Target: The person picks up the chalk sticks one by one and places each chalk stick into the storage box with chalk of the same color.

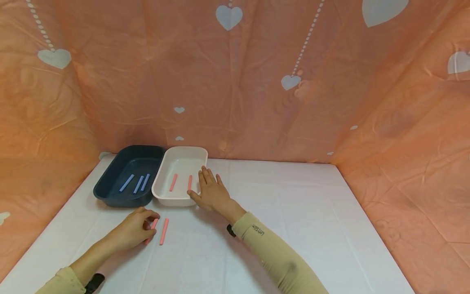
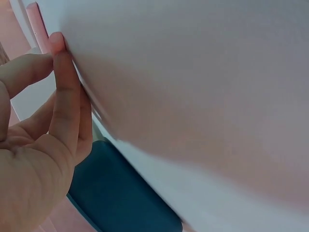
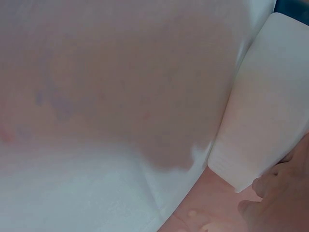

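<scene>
With bent fingers and thumb, my left hand (image 1: 137, 228) pinches a pink chalk stick (image 1: 154, 223) low over the table, in front of the trays; part of the stick is hidden. Just right of it lies a second pink chalk stick (image 1: 164, 231). My right hand (image 1: 213, 196) has straight, spread fingers and lies along the right side of the white tray (image 1: 183, 153). Inside that tray are two pink chalk sticks (image 1: 174, 182), one partly beside the right thumb. In the right wrist view, the curved fingers (image 3: 285, 193) show next to the tray's outer wall.
A dark blue tray (image 1: 126, 163) stands against the white tray's left side and holds three blue chalk sticks (image 1: 126, 183). Both trays sit at the back left of the white-covered table (image 1: 293, 228). An orange curtain with hearts (image 1: 227, 81) hangs behind and at both sides.
</scene>
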The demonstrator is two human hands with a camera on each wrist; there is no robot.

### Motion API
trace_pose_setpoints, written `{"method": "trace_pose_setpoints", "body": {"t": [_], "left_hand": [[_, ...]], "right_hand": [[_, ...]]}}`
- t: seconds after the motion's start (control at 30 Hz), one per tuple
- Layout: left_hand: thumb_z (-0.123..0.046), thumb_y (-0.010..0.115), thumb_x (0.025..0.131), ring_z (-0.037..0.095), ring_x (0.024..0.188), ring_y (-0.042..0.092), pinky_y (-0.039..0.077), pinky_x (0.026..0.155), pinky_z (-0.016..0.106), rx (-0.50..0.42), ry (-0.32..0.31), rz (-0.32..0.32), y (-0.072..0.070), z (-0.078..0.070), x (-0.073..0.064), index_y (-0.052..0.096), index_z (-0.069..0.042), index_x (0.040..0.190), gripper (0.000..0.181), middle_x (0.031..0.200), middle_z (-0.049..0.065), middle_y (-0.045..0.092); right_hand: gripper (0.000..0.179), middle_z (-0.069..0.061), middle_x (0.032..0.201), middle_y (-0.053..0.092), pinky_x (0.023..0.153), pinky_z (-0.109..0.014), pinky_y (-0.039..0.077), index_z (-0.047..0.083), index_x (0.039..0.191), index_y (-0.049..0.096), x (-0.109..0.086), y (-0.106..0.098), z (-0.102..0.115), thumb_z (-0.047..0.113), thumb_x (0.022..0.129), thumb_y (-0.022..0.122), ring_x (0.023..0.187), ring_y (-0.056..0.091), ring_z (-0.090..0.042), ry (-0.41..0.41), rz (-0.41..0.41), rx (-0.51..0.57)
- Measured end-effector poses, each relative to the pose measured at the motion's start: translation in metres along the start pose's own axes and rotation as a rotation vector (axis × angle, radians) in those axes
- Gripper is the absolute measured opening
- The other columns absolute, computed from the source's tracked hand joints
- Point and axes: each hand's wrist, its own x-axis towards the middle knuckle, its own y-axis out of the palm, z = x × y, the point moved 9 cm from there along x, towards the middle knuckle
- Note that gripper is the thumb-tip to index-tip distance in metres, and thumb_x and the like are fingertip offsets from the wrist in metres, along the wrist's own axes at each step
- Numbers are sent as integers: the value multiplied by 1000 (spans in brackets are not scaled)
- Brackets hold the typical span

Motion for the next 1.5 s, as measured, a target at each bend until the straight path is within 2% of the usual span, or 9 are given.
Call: {"method": "trace_pose_setpoints", "body": {"t": [0.17, 0.4, 0.63, 0.83, 0.93, 1.0, 1.13, 1.27, 1.5], "left_hand": [[-6, 80, 85, 16, 82, 54, 47, 68, 26, -17, 9, -11, -1, -1, -1, 67, 6, 120, 40, 98, 7, 54], [-4, 80, 84, 17, 85, 57, 50, 66, 24, -50, 68, -92, -9, -7, -3, 67, 6, 122, 42, 100, 8, 55], [2, 79, 84, 20, 89, 63, 55, 64, 23, -153, 119, -170, -16, -15, -2, 66, 5, 125, 42, 107, 13, 58], [9, 80, 80, 20, 84, 67, 58, 68, 23, -194, 247, -297, -29, -31, -2, 68, 4, 122, 45, 113, 15, 60], [12, 81, 77, 21, 83, 68, 59, 71, 25, -177, 332, -377, -35, -39, -1, 69, 4, 120, 46, 111, 14, 62], [13, 81, 77, 20, 83, 67, 59, 71, 26, -168, 355, -409, -38, -43, 1, 69, 4, 120, 46, 111, 13, 62], [11, 80, 79, 15, 86, 67, 56, 70, 23, -146, 345, -451, -43, -51, 6, 69, 2, 121, 44, 112, 12, 63], [7, 80, 82, 17, 87, 68, 52, 70, 17, -146, 332, -474, -48, -57, 14, 69, 1, 122, 43, 113, 12, 63], [6, 77, 87, 30, 94, 69, 54, 71, 15, -237, 281, -426, -52, -61, 34, 66, 3, 129, 43, 118, 18, 59]], "right_hand": [[83, -8, 175, 6, 128, -45, 12, 5, 166, 16, 0, 1, 0, 61, 107, 33, 160, 8, -21, 1, 1, 10], [83, -7, 175, 5, 128, -45, 10, 6, 166, 14, 1, 2, 0, 61, 107, 33, 160, 7, -21, 3, 5, 16], [83, -8, 175, 7, 128, -46, 12, 5, 166, 17, 0, 1, 0, 61, 107, 33, 160, 9, -22, -3, -8, 7], [82, -8, 175, 7, 128, -46, 13, 5, 166, 17, 0, 1, 0, 61, 108, 33, 160, 9, -22, -5, -7, 10], [82, -8, 175, 6, 128, -46, 13, 5, 166, 17, 1, 2, 0, 61, 108, 33, 160, 9, -22, -5, -8, 11], [83, -8, 175, 6, 128, -46, 12, 5, 166, 16, 1, 3, 0, 61, 107, 33, 160, 8, -22, -5, -6, 9], [83, -8, 175, 6, 128, -46, 12, 5, 166, 16, 2, 4, -1, 62, 107, 33, 160, 9, -22, -4, -9, 5], [83, -8, 175, 7, 128, -45, 13, 5, 166, 17, 2, 4, -2, 62, 107, 33, 160, 10, -22, 0, -12, 3], [84, -8, 175, 8, 128, -46, 14, 5, 166, 18, 2, 3, -1, 63, 107, 33, 160, 10, -22, -1, -14, -4]]}}
